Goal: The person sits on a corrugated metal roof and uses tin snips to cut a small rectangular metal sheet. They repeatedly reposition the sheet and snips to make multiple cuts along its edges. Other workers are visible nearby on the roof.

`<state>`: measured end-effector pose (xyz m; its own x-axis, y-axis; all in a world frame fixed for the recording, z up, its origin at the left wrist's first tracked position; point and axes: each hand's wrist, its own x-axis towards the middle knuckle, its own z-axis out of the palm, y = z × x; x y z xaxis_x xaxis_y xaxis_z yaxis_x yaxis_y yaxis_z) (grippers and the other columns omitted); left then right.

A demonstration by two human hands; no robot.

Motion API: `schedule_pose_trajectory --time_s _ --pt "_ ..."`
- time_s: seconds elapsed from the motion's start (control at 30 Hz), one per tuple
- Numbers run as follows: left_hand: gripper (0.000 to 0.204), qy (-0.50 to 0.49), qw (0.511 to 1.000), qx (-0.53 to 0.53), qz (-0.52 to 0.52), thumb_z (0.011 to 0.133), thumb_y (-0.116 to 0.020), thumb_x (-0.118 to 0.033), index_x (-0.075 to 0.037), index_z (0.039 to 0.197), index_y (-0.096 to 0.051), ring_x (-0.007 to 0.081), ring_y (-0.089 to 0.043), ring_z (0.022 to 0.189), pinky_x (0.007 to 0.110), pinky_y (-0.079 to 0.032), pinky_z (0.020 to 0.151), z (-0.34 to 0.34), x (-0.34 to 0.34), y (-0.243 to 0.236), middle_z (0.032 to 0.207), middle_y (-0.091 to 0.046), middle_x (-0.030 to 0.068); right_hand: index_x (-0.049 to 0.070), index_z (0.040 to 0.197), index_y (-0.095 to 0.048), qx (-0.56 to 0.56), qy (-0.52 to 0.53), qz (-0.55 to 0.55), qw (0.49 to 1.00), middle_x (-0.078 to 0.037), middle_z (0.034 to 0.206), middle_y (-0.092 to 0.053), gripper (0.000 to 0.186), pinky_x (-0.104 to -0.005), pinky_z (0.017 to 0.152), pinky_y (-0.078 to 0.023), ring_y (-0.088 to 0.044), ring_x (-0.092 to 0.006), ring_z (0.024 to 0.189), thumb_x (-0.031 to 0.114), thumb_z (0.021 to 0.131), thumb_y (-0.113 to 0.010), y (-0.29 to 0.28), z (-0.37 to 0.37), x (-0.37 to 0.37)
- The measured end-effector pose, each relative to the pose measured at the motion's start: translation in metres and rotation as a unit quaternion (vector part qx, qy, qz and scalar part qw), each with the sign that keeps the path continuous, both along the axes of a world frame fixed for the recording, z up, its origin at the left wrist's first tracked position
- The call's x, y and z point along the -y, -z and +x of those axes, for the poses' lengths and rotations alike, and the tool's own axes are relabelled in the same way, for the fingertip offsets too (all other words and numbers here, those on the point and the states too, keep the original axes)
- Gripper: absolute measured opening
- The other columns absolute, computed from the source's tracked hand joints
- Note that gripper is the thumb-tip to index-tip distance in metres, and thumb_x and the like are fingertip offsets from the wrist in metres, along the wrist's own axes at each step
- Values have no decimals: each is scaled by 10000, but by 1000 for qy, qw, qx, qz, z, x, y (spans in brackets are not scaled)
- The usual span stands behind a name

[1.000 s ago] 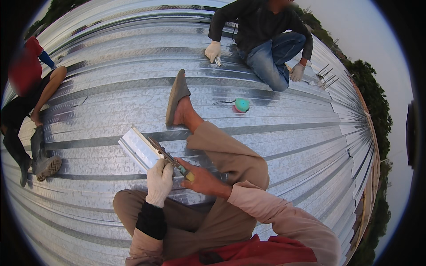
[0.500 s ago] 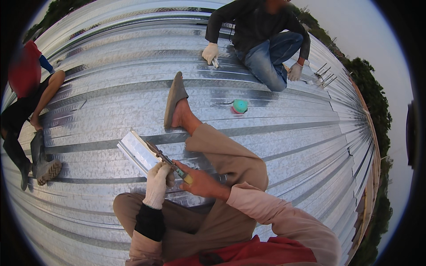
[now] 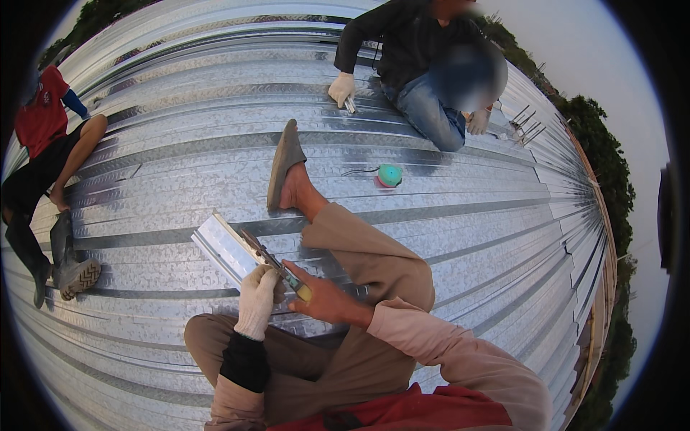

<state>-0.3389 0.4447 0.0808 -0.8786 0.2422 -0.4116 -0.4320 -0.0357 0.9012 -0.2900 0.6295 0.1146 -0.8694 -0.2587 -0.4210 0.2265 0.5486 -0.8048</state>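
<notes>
A short folded piece of shiny sheet metal (image 3: 220,244) points away from me over the ribbed roof. My left hand (image 3: 257,296), in a white knit glove, is closed on its near end. My bare right hand (image 3: 322,296) grips the yellow-and-green handles of a pair of tin snips (image 3: 267,253). The snips' dark blades lie along the right edge of the metal piece, close to my left fingers. Whether the blades bite into the metal cannot be made out. My fingers partly cover the handles.
Ribbed metal roofing (image 3: 474,237) spreads all around. A teal-and-pink tape measure (image 3: 389,176) lies beyond my sandalled foot. One gloved co-worker (image 3: 402,65) crouches at the far side holding a small metal piece; another in red (image 3: 44,115) sits at left. Rods (image 3: 528,126) stick up near the right edge.
My hands, the snips and the metal piece hold almost the same position. The far co-worker's head has dipped forward, and the one at left has shifted slightly.
</notes>
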Motion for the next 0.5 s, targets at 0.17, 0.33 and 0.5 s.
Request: schedule_pose_trajectory --time_s 0.17,0.33,0.5 --pt "241 3 1000 -7 2 1036 -587 -238 -25 986 -687 90 -558 627 258 -461 583 0 1 2 748 -624 19 230 1716 -205 -7 9 0 1000 -309 1219 -699 968 -461 1022 -514 -683 -467 1174 316 936 -772 3 0 0" --pt "239 -2 1000 -10 -7 1036 -586 -237 -28 983 -688 89 -560 630 258 -464 585 1 0 1 749 -625 18 243 1713 -188 -14 1 7 1000 -309 1228 -700 966 -492 1028 -517 -670 -500 1180 333 935 -754 3 -1 -1" --pt "241 2 1000 -9 -13 1036 -588 -241 -28 981 -687 90 -564 632 259 -466 587 0 0 2 751 -630 21 274 1714 -136 -32 -14 17 999 -287 1173 -717 976 -541 1006 -529 -672 -533 1123 352 934 -717 10 -1 -3"
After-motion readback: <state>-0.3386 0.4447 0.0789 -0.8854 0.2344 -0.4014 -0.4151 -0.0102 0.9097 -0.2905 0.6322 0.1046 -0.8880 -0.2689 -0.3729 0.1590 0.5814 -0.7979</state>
